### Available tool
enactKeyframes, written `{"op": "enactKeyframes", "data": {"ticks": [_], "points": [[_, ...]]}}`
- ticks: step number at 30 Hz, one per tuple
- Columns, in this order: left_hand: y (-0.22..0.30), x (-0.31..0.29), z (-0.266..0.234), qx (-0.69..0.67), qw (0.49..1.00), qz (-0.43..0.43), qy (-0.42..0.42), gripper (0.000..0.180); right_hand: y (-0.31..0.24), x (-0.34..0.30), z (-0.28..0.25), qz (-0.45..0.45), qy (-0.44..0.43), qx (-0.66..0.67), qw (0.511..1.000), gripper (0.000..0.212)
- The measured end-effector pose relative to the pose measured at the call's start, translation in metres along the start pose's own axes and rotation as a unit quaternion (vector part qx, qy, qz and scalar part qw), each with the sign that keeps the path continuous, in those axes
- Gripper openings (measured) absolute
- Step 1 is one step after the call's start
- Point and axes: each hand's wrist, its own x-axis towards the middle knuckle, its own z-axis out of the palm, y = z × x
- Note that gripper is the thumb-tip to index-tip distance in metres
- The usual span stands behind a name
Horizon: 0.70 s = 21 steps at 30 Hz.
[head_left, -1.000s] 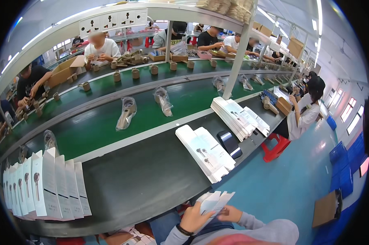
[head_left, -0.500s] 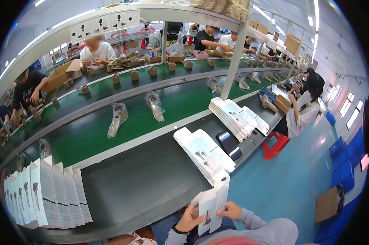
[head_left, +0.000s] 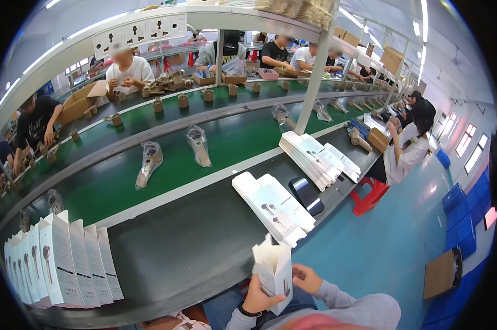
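At the lower middle my left hand (head_left: 261, 298) is closed around a white folding carton (head_left: 282, 270) with a product picture on its side. The carton is squared into a tube, its top flaps standing up and apart. Close by its right side is my right hand (head_left: 309, 279), fingers loosely bent and not closed on anything; whether the fingertips touch the carton I cannot tell. Just beyond lies a stack of flat white cartons (head_left: 273, 209) on the dark bench (head_left: 188, 242). Several opened cartons (head_left: 59, 264) stand in a row at the bench's left end.
A dark phone (head_left: 306, 195) lies beside the flat cartons, with another carton stack (head_left: 311, 159) farther off. Behind the bench runs a green conveyor (head_left: 108, 198) carrying bagged brown parts (head_left: 149, 164). A metal post (head_left: 316, 82) rises there. Co-workers sit along the line, one near a red stool (head_left: 369, 198).
The flattened carton in my hands has been opened into a square tube and turned. My right hand has let go of its side. Bagged parts on the green conveyor have shifted left.
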Motion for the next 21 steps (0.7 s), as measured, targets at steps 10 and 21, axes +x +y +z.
{"op": "enactKeyframes", "data": {"ticks": [10, 21], "points": [[0.018, -0.006, 0.029, 0.379, 0.912, 0.15, 0.049, 0.086, -0.042, 0.008, 0.03, -0.18, 0.087, -0.041, 0.979, 0.089], [0.03, -0.012, 0.008, 0.434, 0.883, 0.179, 0.002, 0.066, -0.039, 0.008, 0.044, -0.136, 0.019, -0.143, 0.98, 0.088]]}}
